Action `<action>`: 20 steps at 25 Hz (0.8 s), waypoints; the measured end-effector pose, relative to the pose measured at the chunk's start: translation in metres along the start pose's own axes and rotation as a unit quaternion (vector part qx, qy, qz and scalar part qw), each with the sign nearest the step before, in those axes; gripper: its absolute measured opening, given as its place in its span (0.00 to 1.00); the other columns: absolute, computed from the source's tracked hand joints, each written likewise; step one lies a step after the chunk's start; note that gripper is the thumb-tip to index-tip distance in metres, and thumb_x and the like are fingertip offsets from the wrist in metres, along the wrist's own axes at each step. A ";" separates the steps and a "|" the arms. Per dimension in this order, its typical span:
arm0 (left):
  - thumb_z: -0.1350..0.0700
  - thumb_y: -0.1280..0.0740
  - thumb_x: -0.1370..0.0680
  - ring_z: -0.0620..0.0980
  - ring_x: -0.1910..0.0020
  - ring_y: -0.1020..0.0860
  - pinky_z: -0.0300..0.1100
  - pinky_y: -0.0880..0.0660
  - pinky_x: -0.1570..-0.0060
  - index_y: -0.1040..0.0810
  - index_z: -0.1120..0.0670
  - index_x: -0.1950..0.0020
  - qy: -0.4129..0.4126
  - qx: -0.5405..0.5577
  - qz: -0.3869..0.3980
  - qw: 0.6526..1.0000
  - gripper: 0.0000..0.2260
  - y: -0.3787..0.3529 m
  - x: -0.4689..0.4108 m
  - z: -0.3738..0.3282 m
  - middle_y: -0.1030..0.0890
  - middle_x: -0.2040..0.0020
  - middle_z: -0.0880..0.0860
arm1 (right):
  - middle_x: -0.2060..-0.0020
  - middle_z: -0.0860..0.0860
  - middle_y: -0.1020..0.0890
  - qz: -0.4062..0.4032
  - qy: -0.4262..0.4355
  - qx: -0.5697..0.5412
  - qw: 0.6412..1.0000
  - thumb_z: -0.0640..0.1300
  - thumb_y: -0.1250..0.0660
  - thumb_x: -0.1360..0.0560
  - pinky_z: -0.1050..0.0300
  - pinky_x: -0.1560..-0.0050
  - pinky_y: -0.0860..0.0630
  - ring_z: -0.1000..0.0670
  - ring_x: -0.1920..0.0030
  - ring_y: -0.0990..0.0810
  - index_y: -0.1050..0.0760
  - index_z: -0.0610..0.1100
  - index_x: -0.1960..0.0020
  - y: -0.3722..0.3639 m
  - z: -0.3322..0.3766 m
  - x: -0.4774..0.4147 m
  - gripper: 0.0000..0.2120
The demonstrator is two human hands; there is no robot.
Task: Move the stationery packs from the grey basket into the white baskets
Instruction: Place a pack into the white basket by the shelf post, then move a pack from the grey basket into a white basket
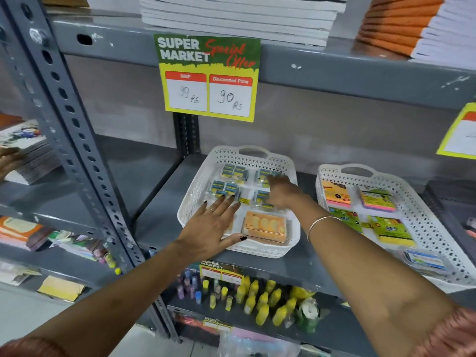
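Two white perforated baskets stand on a grey shelf. The left white basket (198, 186) holds several clear packs of blue-and-yellow stationery (233, 172) and an orange box (265, 228). My left hand (216, 225) lies flat and spread over the basket's front left, fingertips touching a pack. My right hand (280, 191) reaches in from the right and rests on the packs at the basket's right side; whether it grips one is hidden. The right white basket (427, 222) holds sticky-note packs (377, 200). No grey basket is in view.
A yellow-green price sign (208, 78) hangs from the shelf above. A perforated grey upright (77, 140) stands at left. Yellow bottles (262, 302) fill the shelf below. Stacked notebooks (239, 19) sit overhead. A dark tray (453, 202) is at far right.
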State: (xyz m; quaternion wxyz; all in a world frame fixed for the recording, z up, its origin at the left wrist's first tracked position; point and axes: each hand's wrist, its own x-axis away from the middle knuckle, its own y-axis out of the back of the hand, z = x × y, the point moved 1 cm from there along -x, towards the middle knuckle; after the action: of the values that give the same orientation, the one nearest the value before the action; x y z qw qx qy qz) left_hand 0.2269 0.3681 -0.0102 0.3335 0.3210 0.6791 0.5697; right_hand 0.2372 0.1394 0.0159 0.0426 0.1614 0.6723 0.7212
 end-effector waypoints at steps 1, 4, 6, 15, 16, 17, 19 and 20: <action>0.27 0.67 0.33 0.49 0.23 0.55 0.51 0.57 0.25 0.56 0.51 0.24 -0.020 0.002 0.002 1.000 0.43 0.003 -0.002 0.000 0.54 0.22 0.51 | 0.26 0.42 0.38 -0.033 -0.003 -0.008 0.999 0.49 0.35 0.25 0.44 0.32 0.32 0.41 0.25 0.41 0.45 0.42 0.23 0.007 -0.006 0.004 0.35; 0.26 0.69 0.34 0.48 0.24 0.59 0.48 0.59 0.26 0.58 0.51 0.24 -0.088 0.000 -0.001 0.996 0.45 0.016 -0.022 -0.014 0.61 0.25 0.48 | 0.31 0.41 0.32 -0.103 -0.040 -0.024 0.994 0.49 0.35 0.25 0.44 0.37 0.29 0.40 0.29 0.37 0.39 0.41 0.27 0.029 -0.041 0.024 0.30; 0.27 0.65 0.32 0.47 0.24 0.59 0.46 0.60 0.26 0.57 0.51 0.24 -0.124 0.008 -0.007 0.992 0.43 0.022 -0.040 -0.040 0.59 0.23 0.49 | 0.32 0.41 0.32 -0.117 -0.076 -0.044 0.989 0.49 0.35 0.25 0.44 0.36 0.30 0.40 0.29 0.37 0.37 0.41 0.28 0.036 -0.075 0.043 0.29; 0.33 0.50 0.26 0.50 0.23 0.53 0.48 0.51 0.26 0.52 0.51 0.24 -0.233 0.042 -0.009 0.972 0.36 -0.015 -0.114 -0.238 0.52 0.21 0.52 | 0.29 0.38 0.33 -0.081 -0.206 -0.054 0.974 0.46 0.36 0.23 0.48 0.30 0.34 0.40 0.28 0.34 0.39 0.37 0.27 0.017 -0.294 0.150 0.28; 0.36 0.45 0.24 0.50 0.23 0.52 0.48 0.51 0.26 0.52 0.51 0.24 -0.240 0.039 -0.005 0.970 0.35 -0.024 -0.126 -0.269 0.52 0.21 0.52 | 0.28 0.39 0.33 -0.078 -0.218 -0.056 0.971 0.46 0.37 0.23 0.48 0.29 0.34 0.41 0.27 0.34 0.39 0.38 0.26 0.013 -0.324 0.163 0.28; 0.38 0.43 0.24 0.50 0.23 0.52 0.48 0.51 0.26 0.51 0.51 0.24 -0.253 0.033 -0.002 0.967 0.34 -0.031 -0.136 -0.294 0.51 0.21 0.52 | 0.27 0.40 0.33 -0.076 -0.232 -0.053 0.968 0.44 0.38 0.23 0.47 0.29 0.33 0.41 0.28 0.33 0.38 0.38 0.26 0.009 -0.346 0.173 0.27; 0.38 0.42 0.24 0.51 0.23 0.51 0.48 0.51 0.26 0.49 0.52 0.24 -0.281 0.011 0.013 0.960 0.34 -0.048 -0.155 -0.347 0.50 0.21 0.53 | 0.30 0.41 0.29 -0.079 -0.281 -0.038 0.956 0.45 0.40 0.21 0.48 0.31 0.30 0.42 0.29 0.30 0.35 0.39 0.28 0.002 -0.398 0.195 0.23; 0.38 0.42 0.24 0.51 0.23 0.51 0.49 0.51 0.25 0.50 0.53 0.24 -0.286 -0.003 0.021 0.958 0.35 -0.055 -0.163 -0.364 0.50 0.21 0.53 | 0.30 0.41 0.28 -0.079 -0.311 -0.028 0.947 0.48 0.40 0.21 0.49 0.31 0.31 0.43 0.30 0.30 0.34 0.39 0.29 -0.001 -0.417 0.205 0.23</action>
State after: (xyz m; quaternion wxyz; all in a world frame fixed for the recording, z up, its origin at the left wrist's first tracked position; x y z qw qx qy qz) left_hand 0.0186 0.0234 -0.0030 0.5029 0.4840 0.5466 0.4627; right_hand -0.0774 -0.2019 0.0325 0.3107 0.3226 0.6158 0.6482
